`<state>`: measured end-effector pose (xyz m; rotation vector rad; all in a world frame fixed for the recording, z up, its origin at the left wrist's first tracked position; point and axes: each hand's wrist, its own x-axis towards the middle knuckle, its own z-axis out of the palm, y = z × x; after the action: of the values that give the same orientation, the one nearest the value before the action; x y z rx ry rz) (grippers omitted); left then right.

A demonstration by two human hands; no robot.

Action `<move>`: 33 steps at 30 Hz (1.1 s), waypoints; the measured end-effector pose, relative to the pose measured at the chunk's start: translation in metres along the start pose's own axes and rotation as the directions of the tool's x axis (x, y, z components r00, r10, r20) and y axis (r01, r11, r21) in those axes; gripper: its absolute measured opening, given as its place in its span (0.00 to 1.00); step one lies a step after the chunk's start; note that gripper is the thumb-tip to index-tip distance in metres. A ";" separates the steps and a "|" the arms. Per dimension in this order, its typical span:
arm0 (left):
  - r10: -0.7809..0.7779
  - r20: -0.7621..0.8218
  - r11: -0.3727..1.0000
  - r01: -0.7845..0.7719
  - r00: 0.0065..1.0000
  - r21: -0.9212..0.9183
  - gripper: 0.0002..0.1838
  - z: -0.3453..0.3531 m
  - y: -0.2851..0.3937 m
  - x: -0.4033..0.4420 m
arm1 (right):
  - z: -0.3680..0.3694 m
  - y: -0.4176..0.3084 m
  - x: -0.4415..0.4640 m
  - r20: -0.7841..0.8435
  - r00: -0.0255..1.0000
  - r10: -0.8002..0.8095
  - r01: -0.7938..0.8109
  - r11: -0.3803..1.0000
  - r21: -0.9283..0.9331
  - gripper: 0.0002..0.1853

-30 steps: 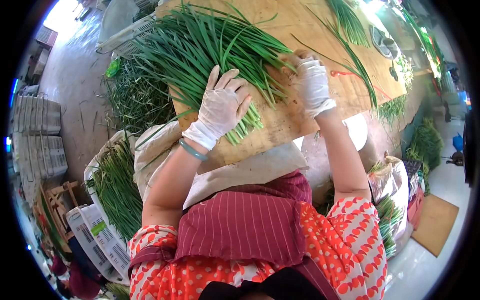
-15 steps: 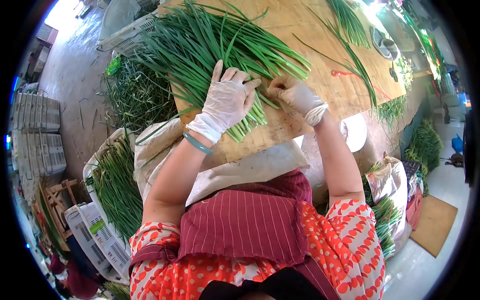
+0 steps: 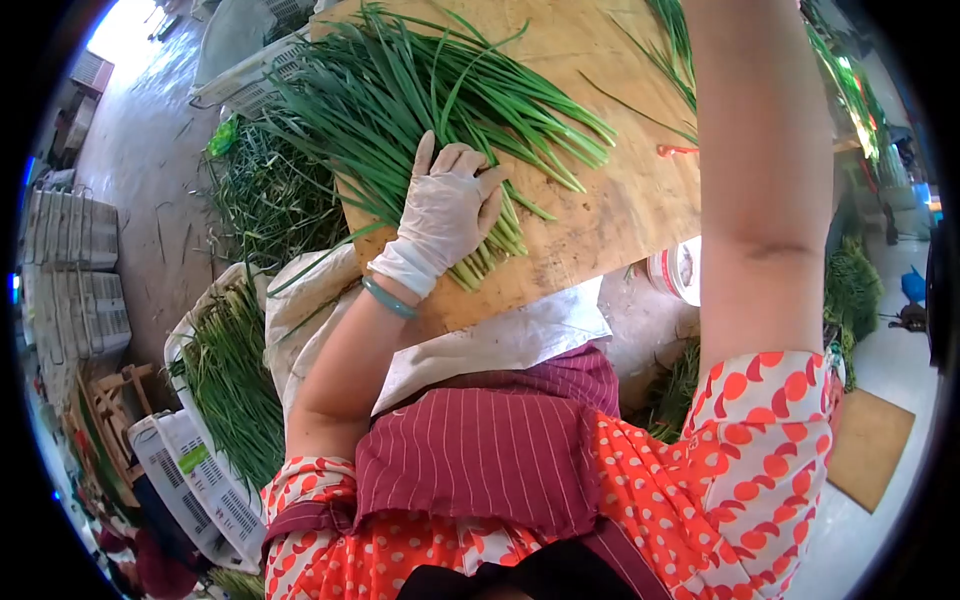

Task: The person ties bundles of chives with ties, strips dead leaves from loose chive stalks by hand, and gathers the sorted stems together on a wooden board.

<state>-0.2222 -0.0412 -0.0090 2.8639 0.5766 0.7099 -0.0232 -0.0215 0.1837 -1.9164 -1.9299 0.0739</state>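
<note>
My left hand (image 3: 447,205), in a whitish glove, is closed around a bundle of green stalks (image 3: 500,240) near the front left of the wooden board (image 3: 570,240). The pale cut ends stick out below its fingers, and the long leaves run to the upper left. Beside it, a larger spread of green leafy stalks (image 3: 520,95) lies on the board, its pale ends pointing right. My right hand is outside the picture; only the bare forearm shows, reaching up across the right side of the board.
Loose greens (image 3: 270,195) lie left of the board. A crate of stalks (image 3: 235,380) stands at lower left, with stacked white crates (image 3: 80,290) farther out. A white bucket (image 3: 676,270) is below the board's right edge. Part of a red tie (image 3: 676,150) lies on the board.
My right hand has left the stalks and moved up out of view, the forearm now covering the board's right side. My left hand stays on its bundle.
</note>
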 end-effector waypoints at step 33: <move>-0.290 0.203 0.705 0.352 0.935 -0.616 0.27 -0.009 -0.023 -0.060 | 0.140 0.013 -0.111 0.260 0.882 0.392 -0.456 0.848 0.271 0.49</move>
<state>-0.2834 -0.0433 -0.0313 2.0652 0.6414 0.5668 -0.0602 -0.0934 0.0239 -2.1236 -1.4423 0.6935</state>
